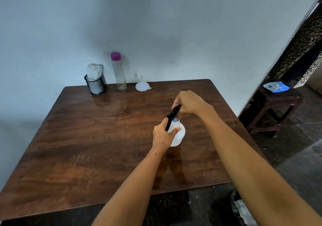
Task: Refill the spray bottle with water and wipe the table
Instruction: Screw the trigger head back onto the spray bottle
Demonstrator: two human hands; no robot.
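Note:
A white spray bottle (178,135) stands on the dark wooden table (87,138), right of its middle. My left hand (163,136) is wrapped around the bottle's body. My right hand (189,102) grips the black spray head (173,115) on top, which is tilted to the left. At the table's far edge stand a tall clear water bottle (119,74) with a purple cap and a white funnel (142,85), mouth down. A black mesh cup (95,85) at the far left holds folded white cloths (94,71).
A pale wall runs directly behind the table. To the right stands a dark stool (277,103) with a blue packet (276,87) on it. Dark tiled floor lies right of the table and below its near edge.

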